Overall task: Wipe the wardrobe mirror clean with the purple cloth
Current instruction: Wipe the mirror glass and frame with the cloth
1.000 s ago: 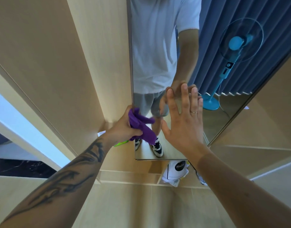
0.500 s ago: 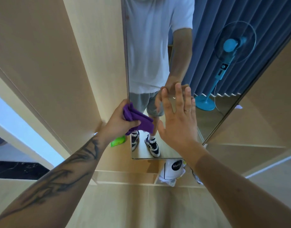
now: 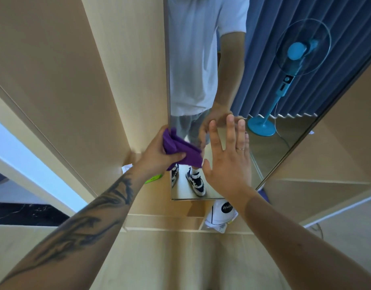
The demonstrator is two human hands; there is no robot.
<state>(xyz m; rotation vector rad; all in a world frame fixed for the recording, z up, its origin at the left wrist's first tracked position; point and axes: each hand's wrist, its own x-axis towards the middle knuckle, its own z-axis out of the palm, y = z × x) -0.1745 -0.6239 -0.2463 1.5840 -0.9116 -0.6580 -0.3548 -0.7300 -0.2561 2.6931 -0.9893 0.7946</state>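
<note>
The left hand (image 3: 159, 155) grips the bunched purple cloth (image 3: 181, 148), soft, light and best held wadded, against the wardrobe mirror (image 3: 268, 155), a rigid, likely fragile pane, while the right hand (image 3: 228, 162) stays spread flat on it

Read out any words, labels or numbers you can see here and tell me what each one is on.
"Hel", the rest hidden by the right forearm: black round patch on the white bag below the mirror.
Marks on the blue standing fan's control panel, reflected: too small to read.
Green flat object: too blurred.
</note>
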